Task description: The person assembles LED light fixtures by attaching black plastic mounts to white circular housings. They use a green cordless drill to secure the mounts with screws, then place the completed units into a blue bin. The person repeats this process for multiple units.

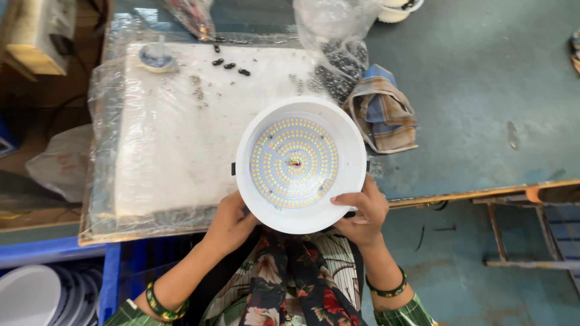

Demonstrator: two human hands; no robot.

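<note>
A round white lamp housing (300, 164) faces up at me, its inner disc covered with rings of small yellow LEDs. My left hand (231, 218) grips its lower left rim from below. My right hand (360, 212) grips the lower right rim, thumb lying over the edge. Both wrists wear green bangles. The lamp is held above the front edge of a white foam board wrapped in clear plastic (169, 139).
Small black parts (229, 64) and tiny screws lie scattered on the board, with a small round dish (157, 59) at its back left. A clear bag of dark parts (338, 60) and a folded checked cloth (383, 108) sit on the teal table. White discs (36, 296) are stacked at lower left.
</note>
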